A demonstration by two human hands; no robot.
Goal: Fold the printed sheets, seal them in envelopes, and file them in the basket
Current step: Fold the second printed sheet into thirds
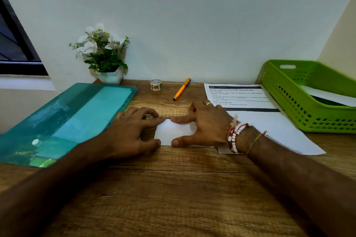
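A folded white sheet [173,131] lies flat on the wooden desk [173,188] between both hands. My left hand [133,131] presses its left edge with forefinger and thumb stretched out along the paper. My right hand [204,123] presses the right part the same way, its forefinger tip almost meeting the left one at the top edge. A printed sheet [240,96] lies to the right, partly under my right wrist. The green basket [308,96] stands at the far right with a white envelope [331,96] inside.
A teal plastic folder [63,121] covers the left of the desk. At the back stand a potted white flower [104,54], a small tape roll [155,84] and an orange pen [182,88]. The wall is close behind.
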